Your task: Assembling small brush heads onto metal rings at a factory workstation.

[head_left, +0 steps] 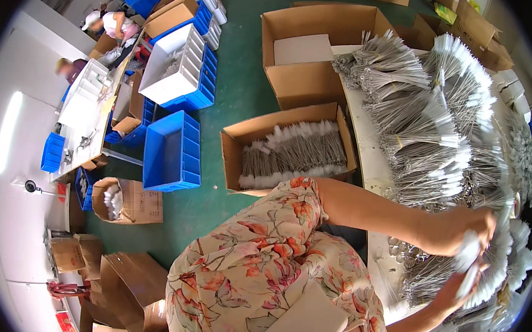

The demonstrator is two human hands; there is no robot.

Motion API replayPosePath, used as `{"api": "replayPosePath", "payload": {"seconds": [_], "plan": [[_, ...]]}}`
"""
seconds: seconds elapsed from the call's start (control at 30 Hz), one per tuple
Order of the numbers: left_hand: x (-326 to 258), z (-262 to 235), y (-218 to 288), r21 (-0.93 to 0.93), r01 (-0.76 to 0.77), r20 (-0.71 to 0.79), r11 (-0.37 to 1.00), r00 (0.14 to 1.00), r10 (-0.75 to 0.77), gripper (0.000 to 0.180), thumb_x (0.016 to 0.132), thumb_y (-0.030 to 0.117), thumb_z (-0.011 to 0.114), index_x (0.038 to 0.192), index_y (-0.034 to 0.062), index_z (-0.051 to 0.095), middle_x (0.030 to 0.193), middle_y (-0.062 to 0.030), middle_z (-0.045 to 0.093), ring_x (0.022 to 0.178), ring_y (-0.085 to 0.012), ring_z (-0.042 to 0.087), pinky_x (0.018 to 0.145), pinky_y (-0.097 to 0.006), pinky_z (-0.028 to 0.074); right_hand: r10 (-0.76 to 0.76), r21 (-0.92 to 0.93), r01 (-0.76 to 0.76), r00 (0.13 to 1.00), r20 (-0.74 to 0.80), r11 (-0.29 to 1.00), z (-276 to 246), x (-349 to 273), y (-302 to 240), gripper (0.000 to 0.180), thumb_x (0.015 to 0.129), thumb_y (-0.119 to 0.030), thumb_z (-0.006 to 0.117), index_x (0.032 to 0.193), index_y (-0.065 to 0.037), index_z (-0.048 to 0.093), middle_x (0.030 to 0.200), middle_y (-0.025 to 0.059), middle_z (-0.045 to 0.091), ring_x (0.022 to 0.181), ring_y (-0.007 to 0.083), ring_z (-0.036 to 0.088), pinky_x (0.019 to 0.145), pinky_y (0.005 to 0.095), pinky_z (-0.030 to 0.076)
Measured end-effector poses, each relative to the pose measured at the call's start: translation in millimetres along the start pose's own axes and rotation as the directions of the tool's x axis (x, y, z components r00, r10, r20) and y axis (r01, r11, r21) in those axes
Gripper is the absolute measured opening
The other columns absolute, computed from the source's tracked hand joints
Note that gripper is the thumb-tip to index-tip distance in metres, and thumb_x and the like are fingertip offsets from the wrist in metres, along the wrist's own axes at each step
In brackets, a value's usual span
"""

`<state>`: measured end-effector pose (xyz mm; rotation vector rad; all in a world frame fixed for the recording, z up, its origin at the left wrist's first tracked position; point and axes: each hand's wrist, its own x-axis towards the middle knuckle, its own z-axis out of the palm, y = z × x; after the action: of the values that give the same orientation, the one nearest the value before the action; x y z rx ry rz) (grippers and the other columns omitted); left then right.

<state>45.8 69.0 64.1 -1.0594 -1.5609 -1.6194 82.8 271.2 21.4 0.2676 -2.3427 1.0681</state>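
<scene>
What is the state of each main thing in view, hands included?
Left hand: curled, grip unclear
Right hand: gripping white bristles
Brush bundles: heaped on table
Brush carton: open, filled
Blue floor bin: open
White bin: open, stacked
Small carton: open
Large carton: open
Tube light: lit

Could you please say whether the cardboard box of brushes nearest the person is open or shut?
Open: no flap covers the cardboard box, and the white-tipped brushes inside show plainly from above.

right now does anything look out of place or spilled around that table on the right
Nothing looks plainly spilled or damaged. The white-tipped wire bundles on the table look untidy: they fan out, overlapping at mixed angles, unlike the tighter rows in the open carton.
</scene>
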Motion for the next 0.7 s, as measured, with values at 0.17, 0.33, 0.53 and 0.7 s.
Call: {"api": "replayPosePath", "payload": {"seconds": [0.17,0.33,0.53,0.7], "plan": [[-25.4,9.5,8.5,-0.206,0.408,0.307,0.89,0.89,-0.337,0.028,0.088,0.025,0.051,0.102,0.0007,0.055,0.101,-0.0129,0.052,0.093,-0.0251,0.052,0.086,-0.035,0.042,0.239,0.836,-0.521,0.801,0.548,-0.17,10.8,4.9,13.6,0.03,0.094,-0.015,0.039,0.117,0.0,0.05,0.111,0.0107,0.055,0.1,0.0166,0.054,0.091,0.0317,0.045],[-0.7,-7.9,4.9,-0.04,-0.023,0.287,0.999,0.957,0.033,0.052,0.076,0.031,0.067,0.114,0.0001,0.05,0.112,-0.016,0.048,0.106,-0.0312,0.045,0.088,-0.044,0.04,0.648,0.856,-0.5,0.696,0.31,0.127,-4.0,13.9,-50.2,0.023,0.095,-0.015,0.041,0.11,-0.003,0.052,0.08,-0.0002,0.044,0.07,0.0073,0.039,0.064,0.0212,0.035],[3.8,14.0,8.1,-0.114,0.14,0.4,0.984,0.913,-0.083,0.101,0.057,0.045,0.079,0.132,-0.0005,0.03,0.124,-0.0243,0.037,0.111,-0.0362,0.043,0.094,-0.041,0.036,0.331,0.355,-0.459,0.87,0.366,0.814,3.5,-5.4,-87.9,0.015,0.089,-0.017,0.051,0.083,-0.004,0.054,0.06,-0.0055,0.036,0.05,0.0043,0.026,0.046,0.02,0.02],[-0.8,-17.4,13.6,-0.281,0.287,0.512,0.916,0.852,-0.109,0.027,0.075,0.029,0.069,0.084,0.0057,0.061,0.083,-0.0061,0.058,0.085,-0.0223,0.052,0.073,-0.037,0.042,0.398,0.475,-0.551,0.831,0.389,0.686,-19.0,-20.9,-87.3,0.024,0.086,-0.011,0.047,0.103,0.004,0.055,0.076,-0.0034,0.048,0.055,0.0008,0.031,0.048,0.0151,0.021]]}}
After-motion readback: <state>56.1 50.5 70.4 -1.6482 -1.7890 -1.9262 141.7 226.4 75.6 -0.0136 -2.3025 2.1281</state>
